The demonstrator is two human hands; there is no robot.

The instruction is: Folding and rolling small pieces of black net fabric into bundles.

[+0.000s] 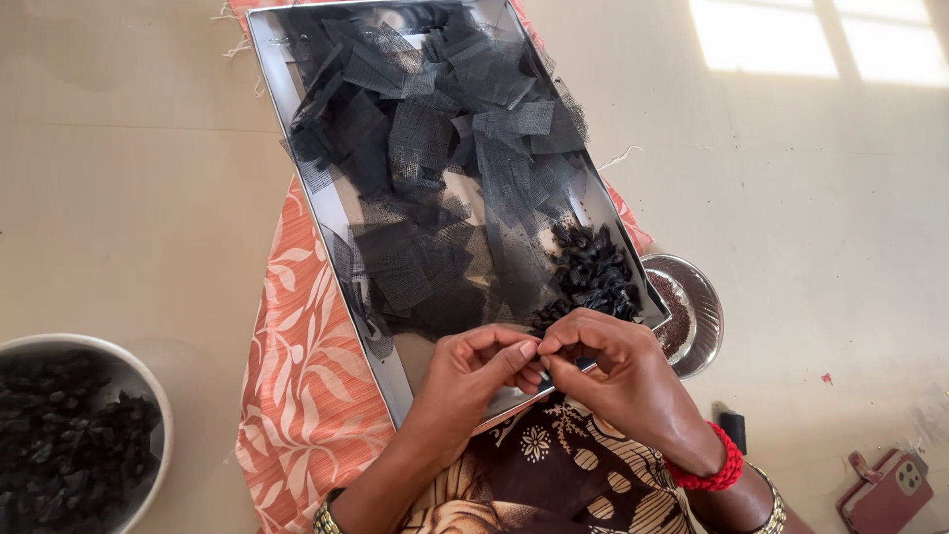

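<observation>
Shiny metal tray (297, 119), matt black mesh squares (420, 138), printed orange cloth (306, 396), glossy floor (791, 198)

Left hand (473, 371) and right hand (611, 368) meet fingertip to fingertip over the near edge of a steel tray (297, 148) holding black mesh squares (435, 148) and tied black bundles (591, 272); what they pinch is hidden. Bowl of dark pieces (69, 435), near left.
</observation>
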